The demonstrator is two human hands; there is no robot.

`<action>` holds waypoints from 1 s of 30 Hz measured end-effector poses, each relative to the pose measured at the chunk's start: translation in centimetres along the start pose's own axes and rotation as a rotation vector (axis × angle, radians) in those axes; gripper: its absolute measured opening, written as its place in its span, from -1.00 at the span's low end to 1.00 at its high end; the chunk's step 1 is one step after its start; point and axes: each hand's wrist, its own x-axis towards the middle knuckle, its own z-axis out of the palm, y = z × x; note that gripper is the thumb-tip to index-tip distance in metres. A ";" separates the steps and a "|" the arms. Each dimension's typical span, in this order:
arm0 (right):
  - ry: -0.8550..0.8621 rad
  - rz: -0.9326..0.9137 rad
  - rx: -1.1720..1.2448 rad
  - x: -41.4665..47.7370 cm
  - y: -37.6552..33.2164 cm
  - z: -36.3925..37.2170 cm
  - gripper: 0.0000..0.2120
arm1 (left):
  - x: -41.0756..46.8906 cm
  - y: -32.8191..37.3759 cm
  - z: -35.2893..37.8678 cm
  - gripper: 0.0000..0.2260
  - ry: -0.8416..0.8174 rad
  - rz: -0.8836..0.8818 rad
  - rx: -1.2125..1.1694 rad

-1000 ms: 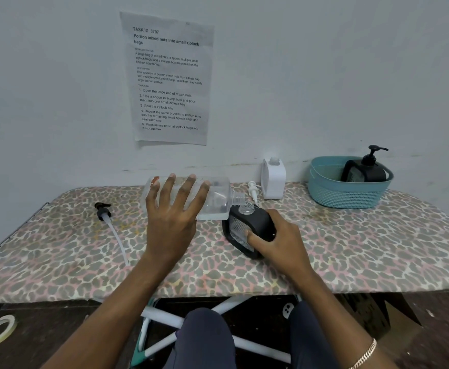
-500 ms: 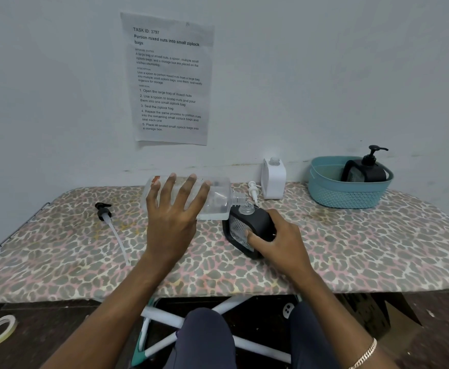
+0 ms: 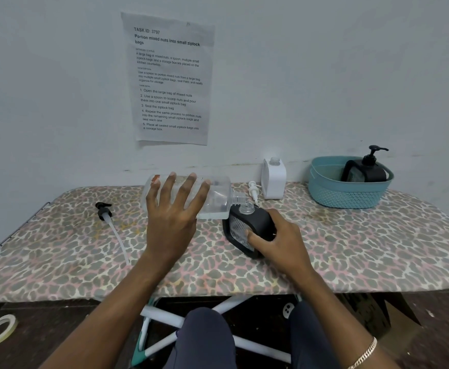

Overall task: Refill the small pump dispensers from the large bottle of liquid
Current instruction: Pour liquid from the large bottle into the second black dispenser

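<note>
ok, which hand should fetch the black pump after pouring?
Probably the left hand: the black pump lies on its side, and the right hand grips the dispenser. It must set the bottle down first.

large bottle point(image 3: 218, 198) mid-body was hidden behind left hand point(image 3: 172, 222) fingers | black dispenser point(image 3: 255, 222) base was hidden under right hand point(image 3: 282, 243) fingers | flow unreadable

Clear bottle point(image 3: 218, 199) lies tipped sideways, neck over the open black dispenser point(image 3: 259, 222), which tilts left; white dispenser point(image 3: 273, 179) stands uncapped farther back.
</note>
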 end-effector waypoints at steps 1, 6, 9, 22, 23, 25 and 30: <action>-0.001 0.000 0.000 0.0 0.0 0.0 -0.72 | 0.0 0.0 0.0 -0.32 0.000 0.000 -0.002; -0.001 -0.005 0.003 0.0 -0.2 -0.1 -0.72 | 0.1 -0.1 0.0 -0.33 -0.005 0.001 0.002; -0.004 0.002 0.004 -0.1 -0.2 -0.1 -0.72 | 0.2 -0.2 -0.1 -0.38 -0.012 0.007 -0.001; -0.010 0.015 -0.011 -0.1 -0.4 -0.1 -0.70 | 0.2 -0.2 -0.1 -0.38 -0.019 0.002 0.004; -0.010 0.014 -0.010 -0.1 -0.4 -0.1 -0.70 | 0.2 -0.2 -0.1 -0.37 -0.019 0.001 0.006; -0.012 0.012 -0.008 -0.1 -0.4 -0.1 -0.70 | 0.2 -0.2 -0.1 -0.37 -0.015 0.000 0.009; -0.007 0.017 -0.002 -0.1 -0.4 -0.1 -0.69 | 0.2 -0.2 -0.1 -0.38 -0.021 0.003 0.011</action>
